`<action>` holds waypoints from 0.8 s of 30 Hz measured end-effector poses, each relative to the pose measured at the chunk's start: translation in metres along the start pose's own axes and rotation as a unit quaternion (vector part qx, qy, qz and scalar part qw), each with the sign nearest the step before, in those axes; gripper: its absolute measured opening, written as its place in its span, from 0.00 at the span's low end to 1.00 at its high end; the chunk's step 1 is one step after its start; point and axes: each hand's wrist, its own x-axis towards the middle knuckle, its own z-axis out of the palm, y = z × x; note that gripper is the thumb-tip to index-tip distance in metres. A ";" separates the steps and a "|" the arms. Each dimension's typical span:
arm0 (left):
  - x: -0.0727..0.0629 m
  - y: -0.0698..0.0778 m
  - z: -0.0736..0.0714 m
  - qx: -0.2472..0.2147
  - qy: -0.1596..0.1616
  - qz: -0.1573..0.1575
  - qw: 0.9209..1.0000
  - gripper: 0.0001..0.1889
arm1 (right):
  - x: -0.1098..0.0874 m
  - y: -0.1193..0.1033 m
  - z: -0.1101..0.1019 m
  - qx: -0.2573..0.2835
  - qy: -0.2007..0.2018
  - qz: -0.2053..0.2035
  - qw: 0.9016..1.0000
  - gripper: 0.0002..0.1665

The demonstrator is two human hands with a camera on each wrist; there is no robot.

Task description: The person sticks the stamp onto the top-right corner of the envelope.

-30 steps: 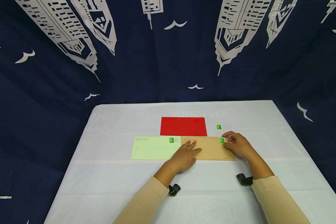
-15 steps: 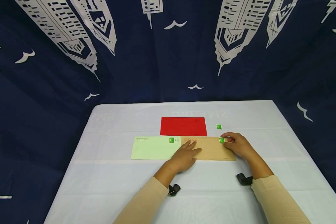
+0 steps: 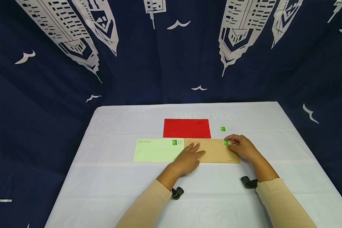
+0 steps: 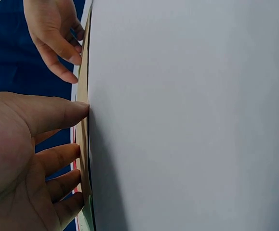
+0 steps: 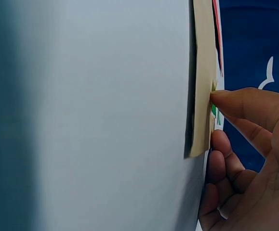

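Note:
In the head view a tan envelope [image 3: 212,151] lies flat on the table. My left hand [image 3: 186,160] rests on its left part with fingers spread, holding nothing. At the envelope's upper right corner, my right hand [image 3: 243,147] pinches a small green stamp [image 3: 225,142] between thumb and index finger. The right wrist view shows the thumb on the stamp [image 5: 214,109] close over the tan paper, the other fingers curled in near the envelope's edge. A light green envelope [image 3: 156,152] adjoins on the left, bearing a green stamp [image 3: 174,142] beside a printed square.
Behind the tan and light green envelopes lies a red envelope [image 3: 186,128]. A loose green stamp [image 3: 223,129] is to its right on the white-covered table [image 3: 117,186]. A dark blue patterned cloth [image 3: 159,63] hangs behind the table.
The right index fingertip has shifted slightly left near the stamp's upper edge. The left hand and the envelopes have stayed in place.

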 end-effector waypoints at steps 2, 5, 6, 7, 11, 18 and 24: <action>0.000 0.000 0.000 0.001 0.000 0.000 1.000 0.26 | 0.000 0.000 0.000 0.001 -0.001 0.001 1.000 0.17; 0.000 0.000 -0.001 0.002 0.000 0.000 1.000 0.26 | 0.001 -0.001 0.000 0.000 -0.003 0.001 1.000 0.17; 0.000 0.000 -0.001 0.001 -0.001 0.000 1.000 0.26 | 0.001 -0.001 0.000 0.000 -0.003 0.001 1.000 0.17; 0.000 0.000 -0.001 0.000 -0.001 0.000 1.000 0.26 | 0.001 -0.001 0.000 0.000 -0.003 0.001 1.000 0.17; 0.000 0.000 -0.001 -0.002 -0.001 -0.001 1.000 0.26 | 0.002 -0.001 0.000 -0.002 -0.002 -0.002 1.000 0.17; -0.001 0.001 -0.003 -0.005 0.000 -0.003 1.000 0.26 | 0.002 -0.001 -0.001 0.003 -0.004 -0.005 1.000 0.18; -0.002 0.003 -0.003 -0.009 -0.004 -0.007 1.000 0.26 | -0.001 -0.002 -0.001 0.019 -0.009 0.001 1.000 0.20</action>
